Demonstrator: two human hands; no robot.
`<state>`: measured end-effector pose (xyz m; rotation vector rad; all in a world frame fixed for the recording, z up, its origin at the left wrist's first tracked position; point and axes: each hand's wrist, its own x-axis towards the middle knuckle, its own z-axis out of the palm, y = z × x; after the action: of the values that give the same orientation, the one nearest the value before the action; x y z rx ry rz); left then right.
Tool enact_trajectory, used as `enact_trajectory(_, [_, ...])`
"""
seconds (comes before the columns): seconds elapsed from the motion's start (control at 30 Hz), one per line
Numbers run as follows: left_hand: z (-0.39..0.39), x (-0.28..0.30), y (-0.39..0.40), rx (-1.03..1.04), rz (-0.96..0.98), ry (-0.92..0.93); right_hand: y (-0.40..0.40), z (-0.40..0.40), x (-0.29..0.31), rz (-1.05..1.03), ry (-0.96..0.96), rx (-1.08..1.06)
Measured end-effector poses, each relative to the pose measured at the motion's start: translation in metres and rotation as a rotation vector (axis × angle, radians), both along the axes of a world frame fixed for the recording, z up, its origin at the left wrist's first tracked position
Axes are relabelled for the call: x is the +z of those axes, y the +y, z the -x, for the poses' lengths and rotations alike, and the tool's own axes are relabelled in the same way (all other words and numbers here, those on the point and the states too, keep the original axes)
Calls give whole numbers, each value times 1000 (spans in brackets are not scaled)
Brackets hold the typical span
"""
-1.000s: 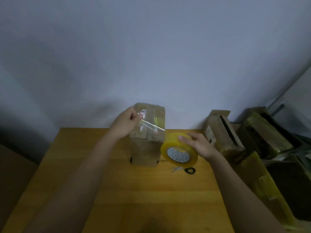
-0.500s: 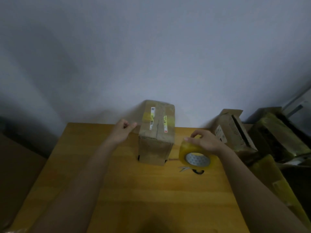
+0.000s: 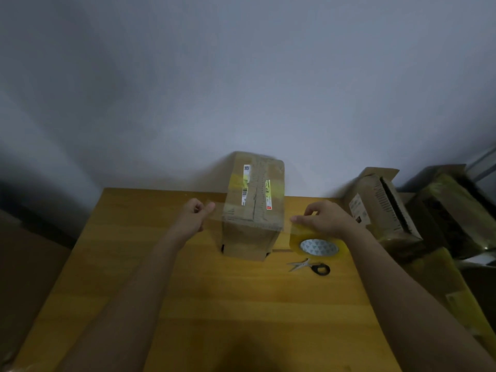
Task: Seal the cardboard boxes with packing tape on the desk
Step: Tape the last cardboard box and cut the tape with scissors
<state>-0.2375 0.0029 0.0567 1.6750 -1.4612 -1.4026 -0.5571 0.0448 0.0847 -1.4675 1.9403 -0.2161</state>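
a cardboard box (image 3: 253, 210) stands on end at the far middle of the wooden desk (image 3: 241, 304), its back against the pale wall (image 3: 241, 76), with white labels and yellowish tape patches on its top face. a clear strip of tape (image 3: 249, 218) stretches across the near part of the box top, running from one hand to the other. the left hand (image 3: 196, 214) sits just left of the box, fingers curled and thumb pressed forward, pinching the free end of the strip. the right hand (image 3: 326, 218) is just right of the box, fingers curled over the top of the yellow tape roll (image 3: 316, 244), which stands tilted with its white patterned core facing the camera; whether the roll touches the desk is hard to tell. a pair of scissors (image 3: 310, 267) with black handles lies on the desk just in front of the roll. beyond the right edge of the desk, more cardboard boxes (image 3: 381, 210) are piled, one with its flap open.
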Motion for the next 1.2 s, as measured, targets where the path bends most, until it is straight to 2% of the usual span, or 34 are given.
enact_trajectory(0.97, [-4, -6, -1, 47, -19, 82, 2, -3, 7, 29, 37, 18])
enact_trajectory(1.2, [-7, -18, -3, 12, -125, 96, 3, -4, -9, -39, 72, 36])
